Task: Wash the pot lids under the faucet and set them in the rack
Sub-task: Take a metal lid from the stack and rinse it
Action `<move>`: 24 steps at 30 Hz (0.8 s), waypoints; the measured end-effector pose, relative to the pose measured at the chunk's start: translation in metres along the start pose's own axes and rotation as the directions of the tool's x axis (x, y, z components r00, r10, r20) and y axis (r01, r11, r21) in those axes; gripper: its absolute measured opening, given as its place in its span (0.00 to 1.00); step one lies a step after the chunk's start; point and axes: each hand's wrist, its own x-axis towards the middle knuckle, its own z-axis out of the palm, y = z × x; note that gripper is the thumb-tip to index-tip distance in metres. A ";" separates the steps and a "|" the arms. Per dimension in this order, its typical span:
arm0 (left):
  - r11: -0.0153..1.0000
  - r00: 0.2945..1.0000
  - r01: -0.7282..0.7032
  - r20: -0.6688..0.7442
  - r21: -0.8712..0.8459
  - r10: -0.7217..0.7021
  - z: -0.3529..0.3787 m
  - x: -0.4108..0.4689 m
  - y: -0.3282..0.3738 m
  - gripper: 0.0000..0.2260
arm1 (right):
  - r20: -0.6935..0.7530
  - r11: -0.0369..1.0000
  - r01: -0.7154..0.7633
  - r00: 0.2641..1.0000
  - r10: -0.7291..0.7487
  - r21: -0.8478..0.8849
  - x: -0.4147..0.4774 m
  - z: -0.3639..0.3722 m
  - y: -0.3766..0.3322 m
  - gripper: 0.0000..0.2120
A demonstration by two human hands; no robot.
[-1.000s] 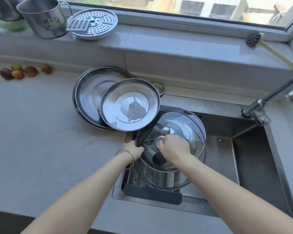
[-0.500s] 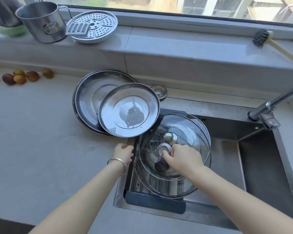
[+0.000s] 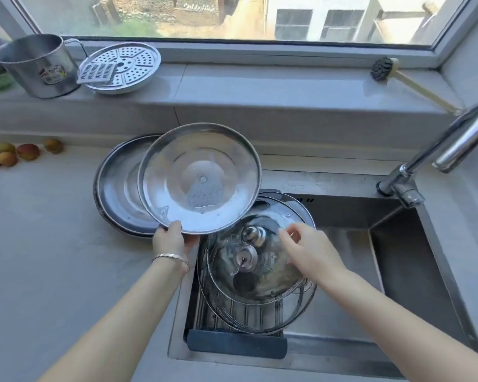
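Left hand [image 3: 171, 239] now grips the near rim of the steel lid [image 3: 199, 177], thumb on top. Half a second ago it rested by the rack's edge and this lid lay flat. Right hand [image 3: 307, 250] has let go of the knob [image 3: 246, 257] it pinched earlier and holds nothing, its fingers loose and spread just right of that knob; whether they touch the glass cannot be told. The sink [image 3: 403, 271] fills the lower right. The rack [image 3: 232, 318] sits in the sink's left part, as before. The larger steel lid [image 3: 116, 191] still lies on the counter [image 3: 53, 244] just left of the sink's far-left corner. The held steel lid is lifted and tilted over that corner, its far edge raised, overlapping the larger one and the glass lids [image 3: 262, 285], with water in its middle. The glass lids remain stacked in the rack inside the sink. The faucet [image 3: 439, 153] stands at the sink's far-right corner.
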 end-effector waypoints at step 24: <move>0.889 0.956 0.005 0.258 0.458 -0.138 0.148 -0.142 -0.084 0.25 | 0.092 0.730 -0.412 0.895 0.437 0.545 0.031 -0.153 0.198 0.18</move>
